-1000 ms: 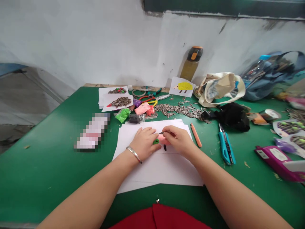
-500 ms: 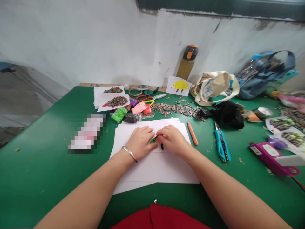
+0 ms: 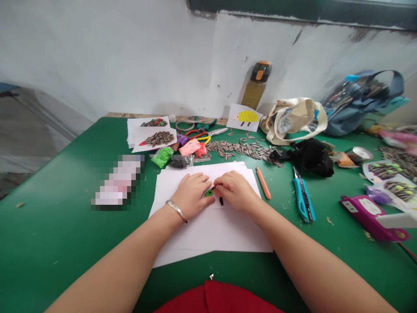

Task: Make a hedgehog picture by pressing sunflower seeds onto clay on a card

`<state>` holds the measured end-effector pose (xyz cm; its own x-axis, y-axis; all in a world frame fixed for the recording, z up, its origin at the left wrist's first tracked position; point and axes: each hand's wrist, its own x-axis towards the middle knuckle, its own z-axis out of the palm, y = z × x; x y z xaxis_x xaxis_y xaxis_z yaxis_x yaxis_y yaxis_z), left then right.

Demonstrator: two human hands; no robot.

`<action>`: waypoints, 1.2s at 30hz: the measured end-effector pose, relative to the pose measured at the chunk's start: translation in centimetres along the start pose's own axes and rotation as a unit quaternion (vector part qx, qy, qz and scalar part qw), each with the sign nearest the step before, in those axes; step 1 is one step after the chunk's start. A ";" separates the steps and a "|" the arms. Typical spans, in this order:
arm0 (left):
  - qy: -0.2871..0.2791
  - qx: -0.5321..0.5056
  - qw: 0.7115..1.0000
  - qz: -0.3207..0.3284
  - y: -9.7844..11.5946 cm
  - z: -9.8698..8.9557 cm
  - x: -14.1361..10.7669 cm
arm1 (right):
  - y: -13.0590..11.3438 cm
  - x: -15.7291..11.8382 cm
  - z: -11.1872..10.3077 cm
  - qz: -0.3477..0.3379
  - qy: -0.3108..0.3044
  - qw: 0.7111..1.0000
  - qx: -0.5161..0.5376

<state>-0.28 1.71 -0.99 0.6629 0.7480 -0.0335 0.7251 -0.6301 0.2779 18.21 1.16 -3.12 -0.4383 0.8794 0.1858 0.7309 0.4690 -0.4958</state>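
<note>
While the left hand (image 3: 192, 196) lies flat, fingers extended, on the white paper (image 3: 211, 232), the right hand (image 3: 236, 192) has shifted leftward over the paper's upper middle, nearer the green piece (image 3: 209, 192) there. Its fingertips pinch a dark sliver (image 3: 214, 187), so work now seems centred at that spot.

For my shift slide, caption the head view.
Left hand on white paper beside a green piece, right hand pinching a dark sliver, seeds scattered beyond.

Paper (image 3: 211, 234) down on the table (image 3: 48, 243), left hand (image 3: 193, 193) and right hand (image 3: 236, 191) side by side upon it! Seeds (image 3: 221, 149) lie behind, bottle (image 3: 256, 89) behind them, bag (image 3: 293, 119) right of that, knife (image 3: 303, 198) right of the paper.
</note>
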 end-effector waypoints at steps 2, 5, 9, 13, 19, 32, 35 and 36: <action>-0.002 -0.002 1.000 -0.002 0.0 0.0 0.0 | 0.1 0.0 0.1 -0.003 0.002 1.000 -0.004; -0.004 -0.002 1.000 -0.005 0.1 0.0 0.0 | 0.1 -0.1 0.2 -0.010 0.003 1.000 -0.012; -0.004 -0.001 1.000 -0.005 0.1 0.0 0.0 | 0.2 -0.2 0.3 -0.018 0.006 0.999 -0.027; -0.006 -0.001 1.000 -0.005 0.0 0.0 0.0 | 0.2 -0.2 0.3 -0.016 0.007 0.999 -0.036; -0.004 -0.008 1.000 -0.006 0.1 -0.1 0.0 | 0.1 -0.2 0.3 -0.014 0.009 0.999 -0.041; 0.000 -0.011 1.000 -0.008 0.1 0.0 0.0 | -0.3 -0.2 0.5 0.001 0.006 1.000 -0.014; -0.005 -0.009 1.000 -0.014 0.2 0.0 0.0 | -0.3 -0.1 0.6 0.002 0.010 1.000 -0.014; -0.005 -0.007 1.000 -0.015 0.2 0.0 0.0 | -0.3 -0.1 0.6 0.003 0.011 1.000 -0.015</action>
<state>-0.09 1.58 -0.91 0.6434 0.7638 -0.0520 0.7414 -0.6047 0.2908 17.70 0.85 -3.50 -0.4228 0.8833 0.2027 0.7488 0.4665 -0.4709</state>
